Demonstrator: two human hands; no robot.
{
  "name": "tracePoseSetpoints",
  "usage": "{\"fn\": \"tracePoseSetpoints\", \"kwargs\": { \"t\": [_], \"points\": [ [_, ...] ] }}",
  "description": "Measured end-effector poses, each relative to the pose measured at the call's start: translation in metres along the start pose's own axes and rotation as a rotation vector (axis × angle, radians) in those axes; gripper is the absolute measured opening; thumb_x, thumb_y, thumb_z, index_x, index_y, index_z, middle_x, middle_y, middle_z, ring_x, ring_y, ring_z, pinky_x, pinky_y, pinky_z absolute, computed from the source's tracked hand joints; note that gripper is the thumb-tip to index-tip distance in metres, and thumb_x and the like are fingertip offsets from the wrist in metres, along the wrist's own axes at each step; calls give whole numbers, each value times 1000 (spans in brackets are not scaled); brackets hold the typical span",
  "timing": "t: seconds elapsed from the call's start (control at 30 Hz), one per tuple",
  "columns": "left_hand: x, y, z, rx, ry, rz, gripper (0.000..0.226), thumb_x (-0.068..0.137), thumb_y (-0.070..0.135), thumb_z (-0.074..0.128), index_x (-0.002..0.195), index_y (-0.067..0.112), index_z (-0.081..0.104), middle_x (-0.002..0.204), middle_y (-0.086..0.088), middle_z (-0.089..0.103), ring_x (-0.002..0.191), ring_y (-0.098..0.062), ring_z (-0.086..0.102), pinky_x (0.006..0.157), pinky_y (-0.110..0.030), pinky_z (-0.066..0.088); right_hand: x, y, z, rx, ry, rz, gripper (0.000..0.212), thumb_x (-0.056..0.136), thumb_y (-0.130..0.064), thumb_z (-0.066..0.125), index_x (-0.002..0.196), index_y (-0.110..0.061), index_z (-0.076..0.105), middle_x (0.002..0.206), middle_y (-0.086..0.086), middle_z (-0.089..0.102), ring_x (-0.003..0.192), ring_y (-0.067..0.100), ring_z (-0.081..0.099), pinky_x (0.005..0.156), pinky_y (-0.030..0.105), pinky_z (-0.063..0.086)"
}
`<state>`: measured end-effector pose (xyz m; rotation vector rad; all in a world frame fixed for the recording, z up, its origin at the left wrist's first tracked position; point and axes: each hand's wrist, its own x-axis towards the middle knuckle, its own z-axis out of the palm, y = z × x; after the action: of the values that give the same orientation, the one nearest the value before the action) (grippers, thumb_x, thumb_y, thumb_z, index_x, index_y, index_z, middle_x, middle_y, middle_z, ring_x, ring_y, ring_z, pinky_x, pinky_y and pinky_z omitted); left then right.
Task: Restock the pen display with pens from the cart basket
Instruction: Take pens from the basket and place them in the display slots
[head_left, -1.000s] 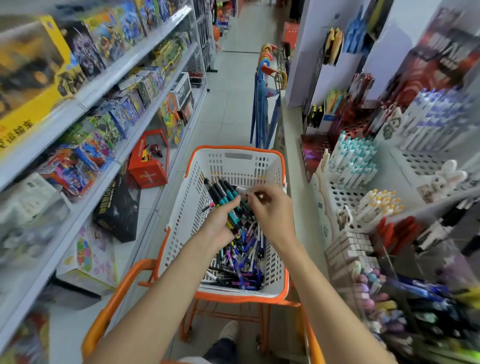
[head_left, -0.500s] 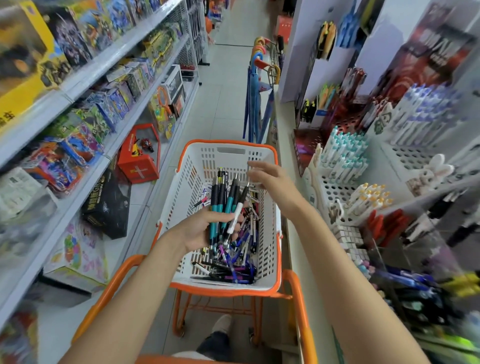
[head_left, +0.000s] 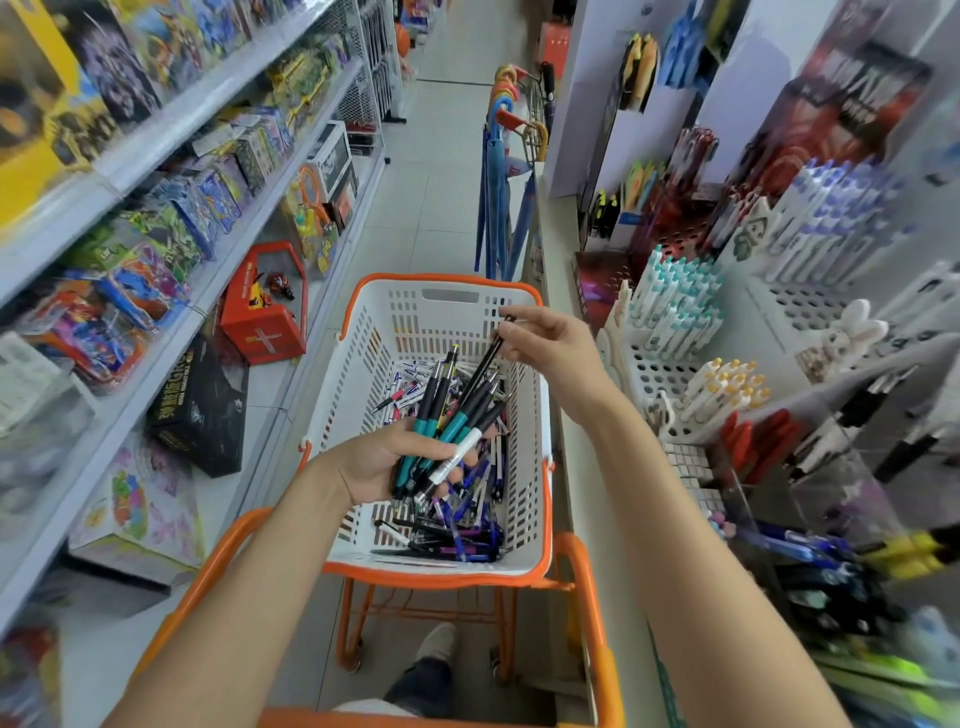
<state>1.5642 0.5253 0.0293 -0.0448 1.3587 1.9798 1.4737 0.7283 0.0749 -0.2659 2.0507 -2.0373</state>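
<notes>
Over the basket, right hand, empty before, now pinches one pen from the bundle left hand grips; display next.

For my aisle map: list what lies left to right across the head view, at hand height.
From the left: red toy box → left hand → bundle of pens it grips → black pen pinched by the right hand → teal-capped pens → white rabbit figure.
</notes>
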Motion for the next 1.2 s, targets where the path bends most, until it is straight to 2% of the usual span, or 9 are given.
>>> {"fn": "tracePoseSetpoints", "kwargs": {
  "t": [0.17, 0.37, 0.53, 0.63, 0.7, 0.77, 0.9, 1.07, 1.2],
  "points": [
    [2, -1, -2, 1, 28, 43, 67, 48, 30, 99, 106, 6, 73, 94, -9, 72, 75, -15, 68, 59, -25, 57, 0, 4, 0, 95, 215, -90, 15, 92, -7, 68, 105, -15, 70, 74, -1, 70, 67, 10, 63, 78, 28, 55],
    [2, -5, -10, -189, 73, 84, 76, 52, 18, 97, 121, 6, 68, 92, -9, 68, 73, -16, 67, 61, -28, 58, 2, 4, -11, 269, 336, -81, 16, 93, -7, 67, 108, -1, 65, 76, 2, 66, 60, 5, 61, 66, 19, 50],
    [8, -4, 1, -272, 275, 155, 38, 83, 5, 66, 121, 6, 64, 95, -8, 72, 80, -15, 72, 66, -29, 59, -1, 5, -9, 382, 454, -44, 10, 91, -1, 68, 95, -2, 58, 79, 10, 61, 73, 17, 70, 74, 24, 57],
    [23, -1, 9, -384, 412, 238, 34, 92, 2, 57, 126, 8, 57, 108, -5, 75, 96, -17, 73, 70, -32, 60, -11, 9, 7, 289, 385, -35, 18, 87, 8, 66, 83, -7, 57, 85, 9, 64, 90, 34, 71, 85, 36, 59],
    [30, 1, 12, -430, 418, 280, 36, 94, 4, 56, 129, 9, 56, 119, -5, 72, 104, -19, 71, 74, -34, 58, -17, 18, 20, 30, 304, -79, 16, 87, 6, 67, 87, -10, 65, 90, 4, 69, 92, 30, 71, 86, 40, 59],
    [34, 3, 14, -436, 444, 294, 33, 93, 6, 58, 126, 9, 62, 117, -9, 71, 97, -20, 72, 72, -33, 57, -22, 28, 31, -254, 201, -147, 15, 90, -1, 66, 96, -13, 73, 92, 1, 72, 86, 22, 71, 83, 40, 59],
    [40, -1, 15, -437, 523, 289, 25, 89, 10, 66, 113, 6, 66, 100, -12, 69, 88, -23, 67, 77, -36, 55, -23, 36, 37, -661, 125, -274, 21, 90, -7, 68, 110, -10, 76, 97, -2, 67, 85, 8, 60, 81, 15, 50],
    [42, -6, 16, -512, 547, 296, 8, 94, 8, 62, 99, 10, 68, 89, -9, 72, 81, -20, 70, 74, -34, 56, -24, 34, 37, -812, -60, -305, 23, 90, -15, 69, 112, -14, 76, 95, 2, 68, 85, 17, 63, 79, 35, 55],
    [37, -7, 10, -349, 591, 253, 21, 93, 8, 63, 113, 7, 67, 91, -8, 73, 75, -17, 72, 58, -30, 55, -18, 25, 30, -740, -135, -258, 17, 94, -25, 66, 94, -14, 80, 80, 1, 71, 67, 10, 63, 63, 25, 52]
  ]
}}
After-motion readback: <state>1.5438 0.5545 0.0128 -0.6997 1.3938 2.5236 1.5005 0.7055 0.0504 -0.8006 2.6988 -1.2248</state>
